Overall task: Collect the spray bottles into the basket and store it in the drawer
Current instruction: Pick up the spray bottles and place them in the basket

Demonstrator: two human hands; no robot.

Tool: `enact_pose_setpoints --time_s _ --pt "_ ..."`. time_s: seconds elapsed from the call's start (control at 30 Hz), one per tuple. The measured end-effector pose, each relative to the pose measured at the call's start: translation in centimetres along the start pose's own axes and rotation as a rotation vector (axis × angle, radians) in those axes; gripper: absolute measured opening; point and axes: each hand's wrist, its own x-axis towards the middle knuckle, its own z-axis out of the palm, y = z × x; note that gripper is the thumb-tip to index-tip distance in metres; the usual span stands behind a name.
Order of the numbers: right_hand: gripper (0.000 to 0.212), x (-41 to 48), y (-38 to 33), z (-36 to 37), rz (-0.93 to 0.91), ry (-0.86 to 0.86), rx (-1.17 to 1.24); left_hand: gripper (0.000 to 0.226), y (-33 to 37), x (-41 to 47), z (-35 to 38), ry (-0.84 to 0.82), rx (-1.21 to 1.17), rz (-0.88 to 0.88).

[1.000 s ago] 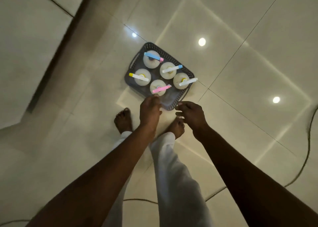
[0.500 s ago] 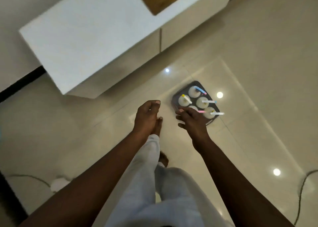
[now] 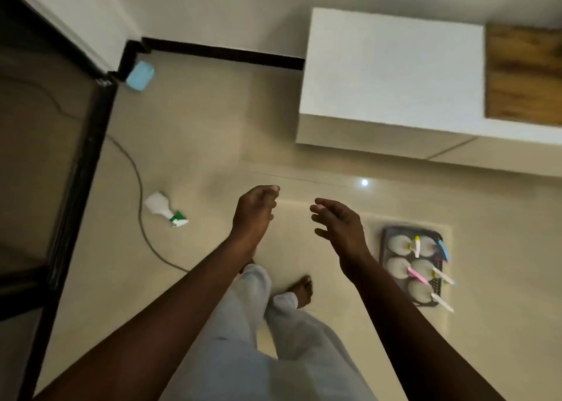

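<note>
Spray bottle [image 3: 165, 207] lies flat, nozzle pointing lower-right; left hand [image 3: 254, 213] and right hand [image 3: 339, 228] loosely open, empty.

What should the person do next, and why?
Probably step toward the spray bottle lying on its side on the floor and reach for it with the left hand. Both hands are empty, the right hand too, and that bottle is the only one in view outside the basket, which already holds five. The left hand is nearer to it.
</note>
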Motion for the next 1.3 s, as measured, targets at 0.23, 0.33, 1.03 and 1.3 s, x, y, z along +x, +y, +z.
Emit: enact_pose_setpoints --time_s 0.23,0.33,1.03,1.3 --pt "0.019 0.1 -2.4 16.4 0.014 -0.195 -0.193 0.019 -2.8 0.9 -15.9 0.216 -0.247 -0.085" --pt "0.02 0.0 -2.7 22.3 0.029 -0.255 -0.275 0.016 -4.9 1.4 -21.9 0.3 -0.329 -0.132" --pt "0.039 13.9 5.1 54.7 0.101 -0.612 -0.783 0.022 -20.4 15.5 -42.5 0.711 -0.652 -0.414" --pt "0.056 24.3 12.5 61.6 0.056 -0.67 -0.983 0.033 -30.4 28.4 -44.4 0.679 -0.542 -0.46"
